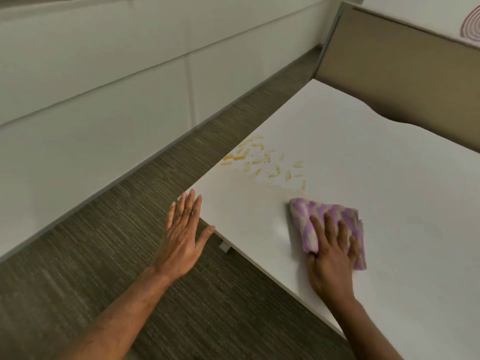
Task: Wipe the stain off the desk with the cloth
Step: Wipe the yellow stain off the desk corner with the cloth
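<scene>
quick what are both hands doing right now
Left hand: open, fingers straight, holding nothing, at the white desk's corner.
Right hand: open, fingers flat, pressing the folded purple-and-cream cloth onto the desk.

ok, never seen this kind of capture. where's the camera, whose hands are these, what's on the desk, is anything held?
There is no robot here. A single camera is worn on a person's head and looks forward and down, so both hands belong to that person. The left hand is open and holds nothing. It sits at the left edge of the white desk, and I can't tell whether it touches the edge. The right hand lies flat on a folded purple-and-cream cloth, pressing it to the desk. Beyond the cloth, near the desk's left edge, is a streaky orange-yellow stain, which the cloth does not cover. A tan partition stands at the far end, and there is carpet below.
</scene>
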The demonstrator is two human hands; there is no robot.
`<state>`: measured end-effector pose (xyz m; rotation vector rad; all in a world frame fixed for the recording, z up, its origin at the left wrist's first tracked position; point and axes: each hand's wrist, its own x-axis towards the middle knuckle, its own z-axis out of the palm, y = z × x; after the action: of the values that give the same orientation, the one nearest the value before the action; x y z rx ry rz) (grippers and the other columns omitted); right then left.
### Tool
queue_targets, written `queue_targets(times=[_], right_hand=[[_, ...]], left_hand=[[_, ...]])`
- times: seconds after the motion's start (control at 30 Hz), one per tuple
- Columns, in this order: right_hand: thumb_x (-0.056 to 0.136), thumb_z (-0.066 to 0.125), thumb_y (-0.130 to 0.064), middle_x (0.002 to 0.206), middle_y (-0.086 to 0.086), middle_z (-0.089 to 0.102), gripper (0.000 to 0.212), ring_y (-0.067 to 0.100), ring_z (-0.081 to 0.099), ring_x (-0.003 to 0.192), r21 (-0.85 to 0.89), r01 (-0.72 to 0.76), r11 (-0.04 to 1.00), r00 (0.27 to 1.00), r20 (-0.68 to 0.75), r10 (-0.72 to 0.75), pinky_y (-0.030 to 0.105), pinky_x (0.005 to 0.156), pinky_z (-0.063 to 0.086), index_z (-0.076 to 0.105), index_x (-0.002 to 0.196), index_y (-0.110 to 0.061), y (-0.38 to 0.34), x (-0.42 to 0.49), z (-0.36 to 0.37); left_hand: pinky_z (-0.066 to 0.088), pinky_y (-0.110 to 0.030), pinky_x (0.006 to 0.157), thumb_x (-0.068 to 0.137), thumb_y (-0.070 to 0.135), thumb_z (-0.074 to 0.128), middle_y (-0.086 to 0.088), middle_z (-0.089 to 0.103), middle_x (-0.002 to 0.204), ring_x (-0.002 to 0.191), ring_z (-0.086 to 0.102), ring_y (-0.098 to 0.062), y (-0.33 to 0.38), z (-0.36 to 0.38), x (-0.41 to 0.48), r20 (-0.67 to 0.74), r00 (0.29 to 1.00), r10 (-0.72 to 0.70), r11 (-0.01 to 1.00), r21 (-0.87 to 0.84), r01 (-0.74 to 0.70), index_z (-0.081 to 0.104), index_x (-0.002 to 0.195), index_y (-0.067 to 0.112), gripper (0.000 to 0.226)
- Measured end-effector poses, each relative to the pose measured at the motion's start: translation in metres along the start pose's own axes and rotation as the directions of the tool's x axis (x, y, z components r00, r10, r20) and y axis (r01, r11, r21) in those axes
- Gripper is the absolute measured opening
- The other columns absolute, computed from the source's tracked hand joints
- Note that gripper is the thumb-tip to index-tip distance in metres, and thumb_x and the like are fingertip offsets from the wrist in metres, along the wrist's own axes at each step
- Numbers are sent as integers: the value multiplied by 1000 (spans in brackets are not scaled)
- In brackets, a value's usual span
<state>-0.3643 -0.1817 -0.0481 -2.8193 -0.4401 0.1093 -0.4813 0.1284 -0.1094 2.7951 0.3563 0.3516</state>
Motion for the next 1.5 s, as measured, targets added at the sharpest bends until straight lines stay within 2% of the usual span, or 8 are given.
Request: queue_targets(times=[0.17, 0.3, 0.43, 0.6, 0.9, 1.1, 1.37, 1.5], right_hand=[[99, 48, -31, 171, 6, -4, 72, 38, -12, 155, 9, -52, 999, 999, 10, 52, 60, 122, -8, 10, 160, -36, -34, 46, 8], [97, 49, -30, 170, 3, -8, 76, 39, -15, 155, 9, 118, 993, 991, 64, -119, 60, 120, -14, 7, 160, -38, -56, 42, 16], [92, 50, -28, 170, -3, -6, 79, 30, -16, 156, 18, 263, 965, 961, 77, -264, 58, 124, -5, 10, 159, -40, -48, 5, 16], [91, 56, -22, 170, -5, -6, 83, 27, -15, 156, 6, 111, 994, 993, 43, -111, 54, 125, -5, 11, 159, -40, -10, -12, 5], [100, 48, -30, 171, 3, -5, 72, 35, -13, 155, 9, -81, 997, 997, 1, 81, 57, 123, -10, 9, 159, -40, -9, 56, -5], [97, 49, -31, 170, 4, -6, 75, 38, -16, 154, -15, 1, 1000, 999, 50, 0, 62, 120, -12, 8, 159, -41, -37, 81, 4], [99, 45, -35, 169, -2, -14, 74, 31, -24, 153, 3, 246, 969, 967, 61, -246, 55, 120, -18, 3, 158, -45, -44, 44, 19], [97, 48, -28, 168, -4, -16, 77, 26, -25, 154, 6, 198, 980, 980, 29, -198, 57, 124, -11, 5, 159, -42, -25, 17, 18]], left_hand=[[-1, -48, 130, 104, 66, 15, -9, -5, 174, 161, -6, -23, 1, 0, 0, 10, 1000, -7, 1000, -17, 7, 3, 164, 12, 82], [-1, -49, 130, 103, 67, 11, -8, -6, 174, 160, -8, -21, 0, -1, 1, 30, 1000, -6, 1000, -21, 7, 1, 164, 14, 82], [3, -52, 130, 103, 67, 12, -7, -4, 174, 161, -7, -20, 1, -3, 0, 30, 999, -11, 999, -40, 13, 2, 164, 14, 82], [4, -53, 130, 103, 67, 11, -7, -4, 174, 161, -6, -21, 2, -4, 1, 28, 1000, -14, 999, -51, 16, 2, 164, 14, 82], [0, -48, 129, 105, 64, 16, -6, -3, 174, 161, -5, -21, 0, 1, 0, 3, 1000, -9, 998, -59, 10, 5, 165, 13, 80], [1, -49, 129, 104, 65, 16, -6, -2, 174, 161, -4, -21, 0, 1, 1, -12, 1000, -6, 998, -68, 5, 8, 164, 13, 81], [-4, -43, 130, 104, 65, 17, -6, 0, 174, 161, -2, -20, 2, 0, 0, -32, 999, 3, 997, -71, -5, 8, 164, 13, 80], [-2, -44, 130, 105, 64, 18, -5, 1, 174, 161, 0, -20, 2, 0, 1, -42, 999, -1, 998, -66, -2, 11, 164, 13, 79]])
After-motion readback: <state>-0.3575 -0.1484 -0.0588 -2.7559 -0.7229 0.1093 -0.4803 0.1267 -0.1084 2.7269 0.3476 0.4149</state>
